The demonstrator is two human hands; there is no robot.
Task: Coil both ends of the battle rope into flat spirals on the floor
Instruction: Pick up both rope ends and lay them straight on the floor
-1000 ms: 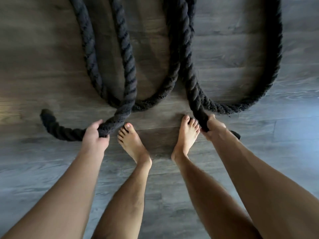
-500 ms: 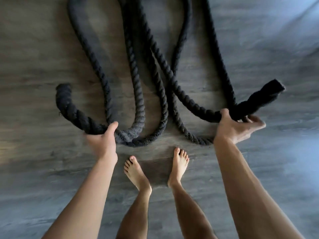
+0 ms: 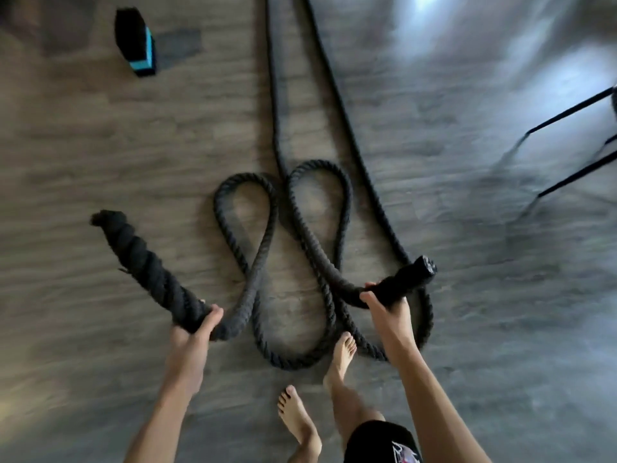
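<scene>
Rope (image 3: 300, 262) on floor (image 3: 100, 128) in loose loops – no spiral yet, all coiling left. Left hand (image 3: 192, 332) and right hand (image 3: 384, 302) each closed around one lifted end.

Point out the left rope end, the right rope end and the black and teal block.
left rope end (image 3: 140, 259), head view, twisted middle
right rope end (image 3: 405, 279), head view, wrapped handle
black and teal block (image 3: 135, 41), head view, black face

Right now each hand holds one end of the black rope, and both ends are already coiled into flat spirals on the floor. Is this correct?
Not quite. In the head view, the left hand and right hand each hold an end of the rope, but nothing is coiled yet: both ends are lifted, and only loose loops lie on the floor.
</scene>
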